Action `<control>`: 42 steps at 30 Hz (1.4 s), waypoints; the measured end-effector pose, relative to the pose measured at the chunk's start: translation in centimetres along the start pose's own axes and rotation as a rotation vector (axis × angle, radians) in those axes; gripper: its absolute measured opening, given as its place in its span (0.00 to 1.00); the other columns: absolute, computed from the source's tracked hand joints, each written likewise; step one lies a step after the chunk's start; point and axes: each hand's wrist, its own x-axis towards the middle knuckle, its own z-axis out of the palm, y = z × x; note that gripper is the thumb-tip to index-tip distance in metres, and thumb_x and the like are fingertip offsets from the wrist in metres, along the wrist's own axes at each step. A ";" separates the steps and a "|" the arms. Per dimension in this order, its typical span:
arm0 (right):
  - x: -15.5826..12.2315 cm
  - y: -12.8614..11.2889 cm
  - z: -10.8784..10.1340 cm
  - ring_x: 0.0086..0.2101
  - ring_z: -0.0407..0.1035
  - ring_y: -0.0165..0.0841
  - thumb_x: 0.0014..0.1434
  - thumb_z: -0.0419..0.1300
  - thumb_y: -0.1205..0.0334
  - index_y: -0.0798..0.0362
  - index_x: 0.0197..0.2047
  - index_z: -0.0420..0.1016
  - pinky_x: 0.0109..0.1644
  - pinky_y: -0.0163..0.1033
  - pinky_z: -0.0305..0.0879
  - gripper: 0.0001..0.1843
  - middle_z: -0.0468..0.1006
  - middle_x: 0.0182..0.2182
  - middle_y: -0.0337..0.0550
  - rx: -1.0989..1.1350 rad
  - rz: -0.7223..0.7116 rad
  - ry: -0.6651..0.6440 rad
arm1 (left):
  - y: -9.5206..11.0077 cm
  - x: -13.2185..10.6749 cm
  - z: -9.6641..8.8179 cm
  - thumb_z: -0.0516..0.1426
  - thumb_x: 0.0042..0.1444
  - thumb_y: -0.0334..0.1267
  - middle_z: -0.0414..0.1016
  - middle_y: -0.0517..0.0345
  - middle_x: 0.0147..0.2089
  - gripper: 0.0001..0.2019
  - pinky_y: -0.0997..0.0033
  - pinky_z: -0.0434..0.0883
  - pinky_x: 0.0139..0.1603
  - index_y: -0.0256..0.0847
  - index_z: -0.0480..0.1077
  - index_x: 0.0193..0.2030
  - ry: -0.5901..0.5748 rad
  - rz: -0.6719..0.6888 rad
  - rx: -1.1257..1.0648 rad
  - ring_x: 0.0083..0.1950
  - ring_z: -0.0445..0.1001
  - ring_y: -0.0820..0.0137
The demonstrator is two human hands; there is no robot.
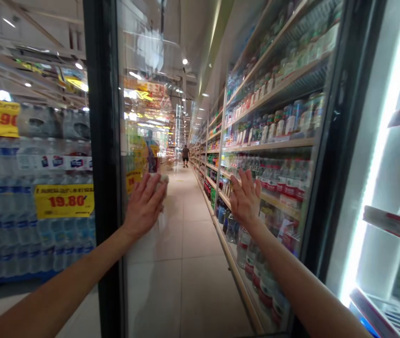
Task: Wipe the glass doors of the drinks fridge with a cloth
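A glass cooler door [182, 291] in a black frame stands swung open in front of me. My left hand [145, 202] presses a small whitish wad [164, 179], perhaps cloth or tissue, against the pane. Most of that wad is hidden under the fingers. Farther right, my right hand [245, 197] is open, its fingers spread on or very near the glass. It holds nothing that I can see. Through or in the pane appear shelves of bottled drinks [284, 122] and a tiled aisle.
On the left are stacked packs of bottled water [55, 234] with a yellow price sign [64, 201]. To the right, a bright light strip [372, 178] runs beside the cooler's shelf edges [393, 225]. A person [185, 156] appears far down the aisle.
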 end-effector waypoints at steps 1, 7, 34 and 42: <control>0.0 0.0 0.0 0.65 0.44 0.38 0.62 0.48 0.62 0.49 0.63 0.58 0.66 0.53 0.39 0.26 0.61 0.62 0.50 -0.001 -0.003 0.006 | 0.6 -0.4 0.0 0.50 0.58 0.32 0.50 0.51 0.69 0.30 0.55 0.46 0.68 0.44 0.47 0.67 -0.041 0.094 -0.022 0.71 0.39 0.62; -0.2 -0.1 0.0 0.65 0.46 0.37 0.62 0.47 0.62 0.47 0.62 0.59 0.66 0.52 0.41 0.25 0.62 0.61 0.47 -0.025 0.019 -0.011 | 2.8 -1.6 0.2 0.46 0.61 0.38 0.57 0.63 0.67 0.23 0.66 0.40 0.70 0.47 0.58 0.63 -0.249 0.627 -0.137 0.70 0.44 0.73; -10.1 1.7 -3.7 0.65 0.44 0.44 0.60 0.50 0.65 0.49 0.68 0.42 0.64 0.61 0.42 0.35 0.54 0.65 0.53 -0.055 0.147 -0.125 | 11.4 2.5 3.7 0.46 0.61 0.35 0.48 0.61 0.70 0.24 0.64 0.46 0.68 0.43 0.54 0.65 -0.183 0.504 -0.114 0.71 0.42 0.68; -11.9 3.3 -4.8 0.64 0.46 0.46 0.62 0.49 0.64 0.50 0.68 0.44 0.63 0.64 0.44 0.32 0.54 0.65 0.54 -0.101 0.233 -0.135 | 14.7 4.2 5.2 0.47 0.60 0.34 0.47 0.53 0.70 0.26 0.59 0.50 0.68 0.38 0.52 0.65 -0.209 0.507 -0.192 0.71 0.44 0.64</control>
